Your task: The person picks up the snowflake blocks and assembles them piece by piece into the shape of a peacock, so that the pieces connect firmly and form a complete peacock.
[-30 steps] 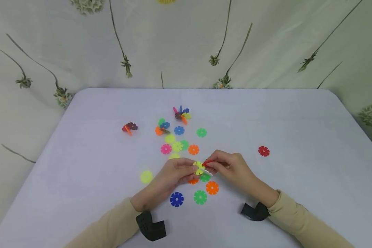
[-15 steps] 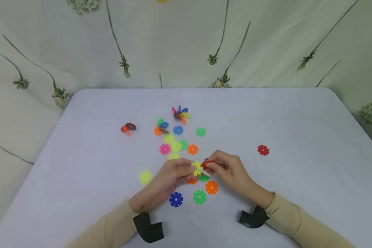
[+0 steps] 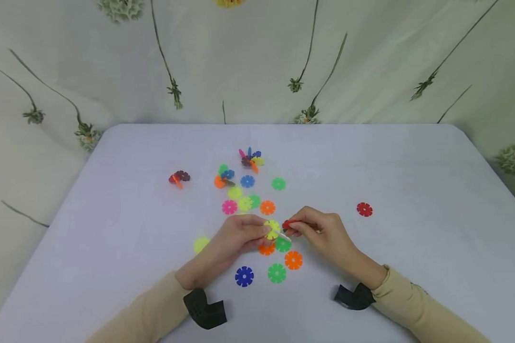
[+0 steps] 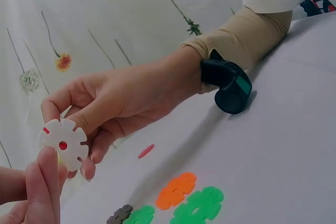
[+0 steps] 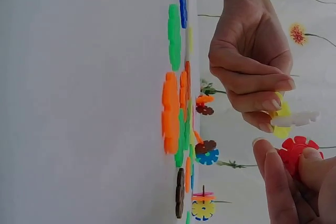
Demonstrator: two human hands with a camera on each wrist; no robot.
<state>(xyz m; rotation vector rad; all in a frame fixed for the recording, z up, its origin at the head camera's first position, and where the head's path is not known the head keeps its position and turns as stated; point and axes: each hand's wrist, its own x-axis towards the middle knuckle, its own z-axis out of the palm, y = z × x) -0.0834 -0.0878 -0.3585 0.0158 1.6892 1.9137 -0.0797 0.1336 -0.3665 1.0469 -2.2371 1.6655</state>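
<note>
Left hand (image 3: 236,238): we pinched the joined yellow and white discs (image 3: 273,230) above the table (image 3: 412,238).
Right hand (image 3: 322,233): our fingers (image 5: 278,182) pinched the red disc (image 5: 296,153), just apart from that pair.
Risk: we judged a tilted red disc could miss its slot.
Risk: hard pushing could split the pair or drop discs among loose ones (image 3: 276,272).
</note>
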